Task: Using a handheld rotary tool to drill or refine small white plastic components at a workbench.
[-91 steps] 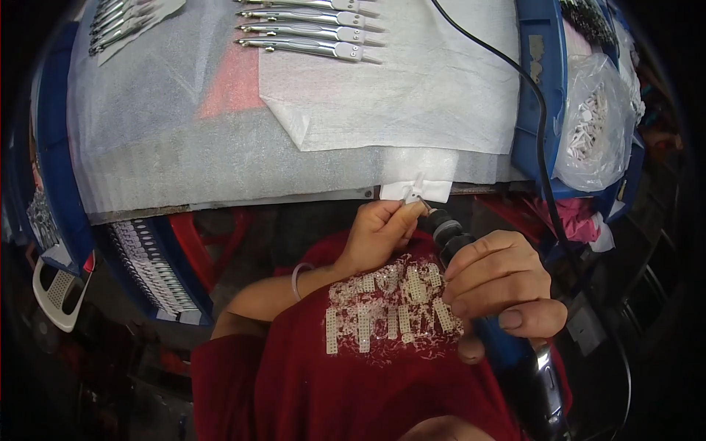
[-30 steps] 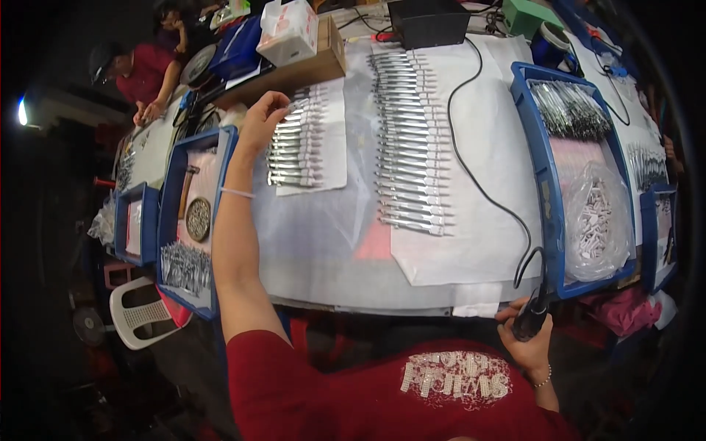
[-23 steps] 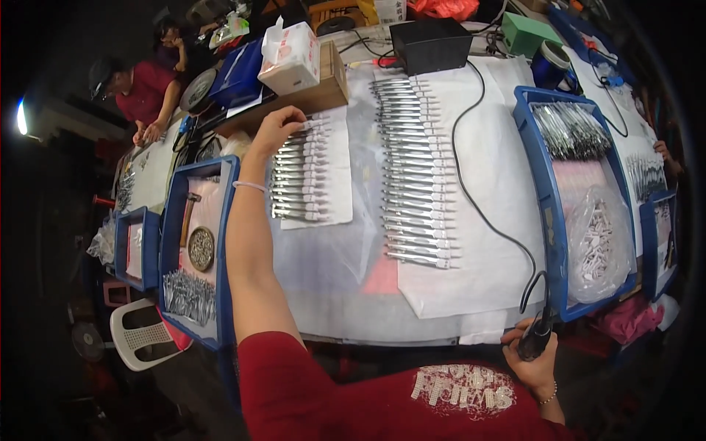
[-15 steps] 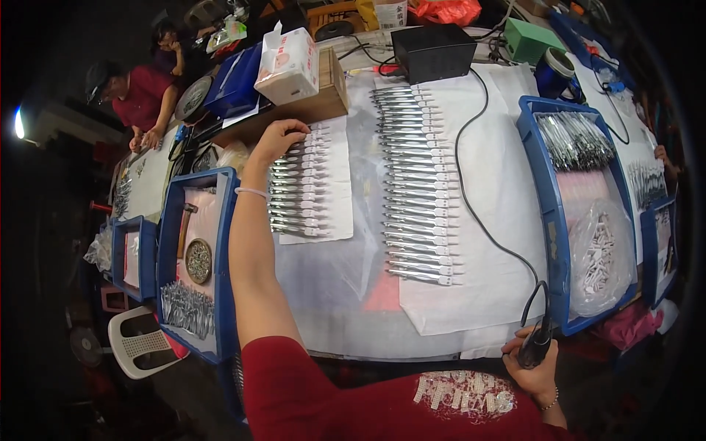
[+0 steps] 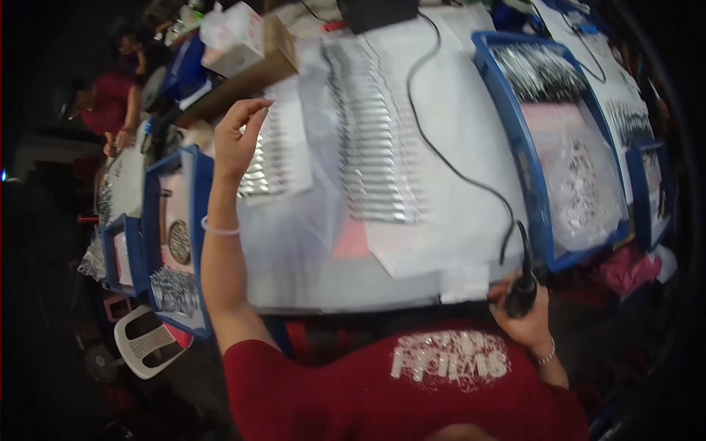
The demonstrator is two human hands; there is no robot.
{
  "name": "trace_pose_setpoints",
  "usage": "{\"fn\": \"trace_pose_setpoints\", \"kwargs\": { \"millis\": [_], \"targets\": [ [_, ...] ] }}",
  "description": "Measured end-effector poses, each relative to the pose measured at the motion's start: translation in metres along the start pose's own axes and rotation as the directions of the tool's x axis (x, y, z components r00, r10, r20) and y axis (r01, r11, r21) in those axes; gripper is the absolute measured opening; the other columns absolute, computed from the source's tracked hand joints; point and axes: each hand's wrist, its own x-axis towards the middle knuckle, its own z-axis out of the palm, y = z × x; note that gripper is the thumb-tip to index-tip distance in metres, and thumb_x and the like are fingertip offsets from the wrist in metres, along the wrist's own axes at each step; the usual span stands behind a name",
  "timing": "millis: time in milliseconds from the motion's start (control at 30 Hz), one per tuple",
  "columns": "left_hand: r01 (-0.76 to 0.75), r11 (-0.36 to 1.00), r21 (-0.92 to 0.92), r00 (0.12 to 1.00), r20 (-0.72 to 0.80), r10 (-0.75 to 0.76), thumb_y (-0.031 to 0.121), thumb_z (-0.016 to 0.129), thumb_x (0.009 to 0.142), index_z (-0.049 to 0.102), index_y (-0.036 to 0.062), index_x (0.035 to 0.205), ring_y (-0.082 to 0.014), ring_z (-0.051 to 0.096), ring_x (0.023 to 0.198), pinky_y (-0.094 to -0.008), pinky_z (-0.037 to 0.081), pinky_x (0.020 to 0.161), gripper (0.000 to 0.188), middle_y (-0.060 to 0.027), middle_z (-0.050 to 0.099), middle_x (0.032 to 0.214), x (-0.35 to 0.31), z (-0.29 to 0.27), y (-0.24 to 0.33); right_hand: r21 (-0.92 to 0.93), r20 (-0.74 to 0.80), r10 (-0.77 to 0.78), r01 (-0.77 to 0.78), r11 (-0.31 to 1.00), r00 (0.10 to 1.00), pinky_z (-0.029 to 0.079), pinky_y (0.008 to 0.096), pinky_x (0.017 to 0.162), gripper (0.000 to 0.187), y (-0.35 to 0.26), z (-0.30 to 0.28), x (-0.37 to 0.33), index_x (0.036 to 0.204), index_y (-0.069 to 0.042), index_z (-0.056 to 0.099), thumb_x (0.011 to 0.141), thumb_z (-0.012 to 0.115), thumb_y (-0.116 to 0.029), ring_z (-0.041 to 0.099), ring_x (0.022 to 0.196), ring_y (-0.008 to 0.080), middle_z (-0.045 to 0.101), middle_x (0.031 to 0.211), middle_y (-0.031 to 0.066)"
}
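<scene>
My left hand [image 5: 234, 143] is raised over the left row of slim metal pieces with pale ends [image 5: 256, 178], thumb and fingers pinched together. Anything between those fingertips is too small and blurred to make out. Low at the right, by the table's front edge, my right hand [image 5: 535, 325] is wrapped round a black corded hand tool [image 5: 521, 295]. Its tip is hidden. The black cable [image 5: 462, 171] runs up across white cloth to a black box [image 5: 379, 13]. A longer row of similar metal pieces [image 5: 376, 151] lies mid-table, smeared by motion.
A blue bin [image 5: 512, 140] at the right holds metal pieces and a clear bag of white parts [image 5: 581, 187]. Another blue bin [image 5: 197, 235] at the left holds a round dish [image 5: 179, 242]. Behind my left hand are a wooden box [image 5: 281, 48] and tissue pack [image 5: 234, 37]. Another person [image 5: 110, 103] sits far left.
The whole view has shifted, with the table higher in the picture, and is blurred. My left hand has come off the row's far end toward me. My right hand keeps the tool.
</scene>
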Motion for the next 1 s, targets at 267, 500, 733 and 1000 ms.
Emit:
{"fn": "trace_pose_setpoints", "kwargs": {
  "millis": [267,500,733,1000],
  "targets": [
    [-0.476,0.880,-0.003,0.749,0.523,0.407,0.007,0.068,0.075,0.063,0.0058,0.100,-0.0270,0.058,0.101,-0.0431,0.043,0.088,0.026,-0.0098,0.061,0.108,-0.168,0.111,0.156,0.066,0.053,0.038,-0.041,0.997,0.998,0.051,0.0255,0.075,0.037,0.017,0.003,-0.010,0.101,-0.002,0.059,0.069,0.076,-0.005,0.067,0.080,0.0117,0.069,0.087,0.0073],
    [-0.508,0.861,0.024,0.752,0.499,0.430,0.013,0.074,0.070,0.063,0.0063,0.102,-0.0263,0.055,0.109,-0.0485,0.037,0.094,0.035,-0.0089,0.059,0.111,-0.238,0.167,0.171,-0.047,0.113,0.045,-0.040,0.998,0.993,0.048,0.0206,0.065,0.040,0.041,0.003,-0.022,0.108,-0.001,0.056,0.072,0.074,-0.001,0.057,0.070,0.0032,0.071,0.096,0.0053],
    [-0.454,0.887,0.080,0.802,0.471,0.368,0.012,0.075,0.068,0.063,0.0076,0.097,-0.0242,0.056,0.108,-0.0486,0.034,0.096,0.031,-0.0069,0.059,0.106,-0.248,0.173,0.179,-0.047,0.049,-0.044,0.046,0.998,0.998,0.048,0.0264,0.064,0.040,0.046,0.004,-0.012,0.105,-0.003,0.057,0.070,0.077,-0.010,0.062,0.067,0.0113,0.063,0.073,0.0084],
    [-0.433,0.897,0.085,0.819,0.452,0.353,0.013,0.069,0.075,0.063,0.0063,0.097,-0.0243,0.054,0.111,-0.0510,0.034,0.096,0.023,-0.0082,0.060,0.107,-0.249,0.175,0.170,-0.065,0.121,0.021,-0.013,0.998,0.992,0.049,0.0251,0.078,0.039,0.034,0.000,-0.011,0.105,-0.001,0.058,0.071,0.075,-0.002,0.063,0.082,0.0094,0.071,0.097,0.0061]
  ]
}}
